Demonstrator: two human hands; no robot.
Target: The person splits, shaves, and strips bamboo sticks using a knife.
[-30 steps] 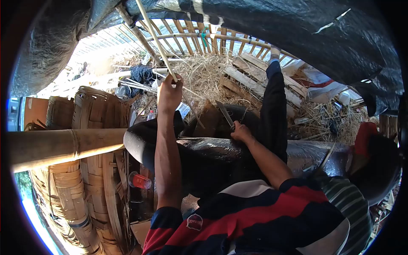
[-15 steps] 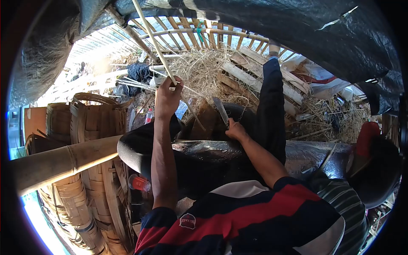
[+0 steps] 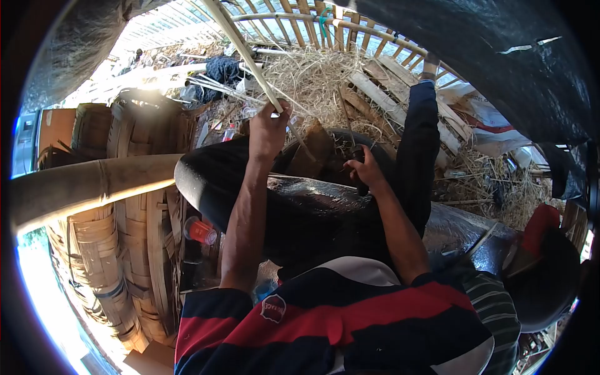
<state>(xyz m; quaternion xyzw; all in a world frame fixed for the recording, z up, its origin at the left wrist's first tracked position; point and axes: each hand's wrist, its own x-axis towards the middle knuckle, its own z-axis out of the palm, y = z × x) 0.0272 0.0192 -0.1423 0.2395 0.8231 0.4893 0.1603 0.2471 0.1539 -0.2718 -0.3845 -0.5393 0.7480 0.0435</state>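
Note:
My left hand (image 3: 270, 132) is closed round a long, pale bamboo strip (image 3: 245, 55), which slants up and away past the top of the view. The strip's lower end runs down beside a brown block (image 3: 310, 149) in front of my knees. In my right hand (image 3: 369, 170) is a knife (image 3: 359, 154), gripped by its dark handle. Its thin blade points up and away, seen almost edge-on, apart from the strip. Around the block curves a dark rounded rim (image 3: 382, 157), partly hidden by my hand and leg.
Woven bamboo baskets (image 3: 94, 244) stand at the left, crossed by a thick bamboo pole (image 3: 100, 184). A red-labelled plastic cup (image 3: 201, 231) lies by my left knee. Straw and shavings (image 3: 306, 75) litter the ground before a slatted bamboo fence (image 3: 337, 28). Planks (image 3: 390, 97) lie to the right.
The knife has turned from lying obliquely with its flat showing to nearly upright and edge-on. My right-hand grip has shifted on the handle. My left hand still holds the strip; the whole view has shifted.

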